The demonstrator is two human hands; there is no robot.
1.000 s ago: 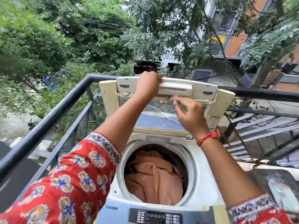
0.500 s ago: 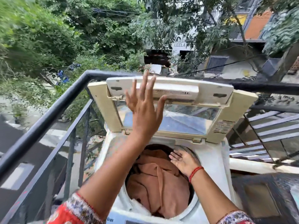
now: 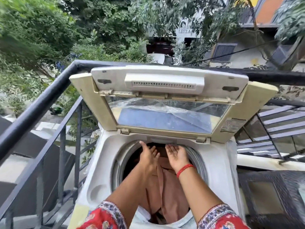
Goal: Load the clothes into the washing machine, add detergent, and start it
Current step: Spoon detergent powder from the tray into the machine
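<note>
Both hands were open w/ nothing held, L hand [image 3: 148, 155] and R hand [image 3: 177, 156] side by side at drum's [image 3: 197, 156] far rim, clothes [image 3: 166, 187] just below & nearer, L hand slightly closer.

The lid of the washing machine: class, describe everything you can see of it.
The lid stands open, folded in two and tilted back toward the railing. It looks like yellowed cream plastic: a paler upper panel with a slotted vent, a lower frame around a clear window, a label at its right edge. Hinges join it to the machine. Neither hand touches it.
</note>
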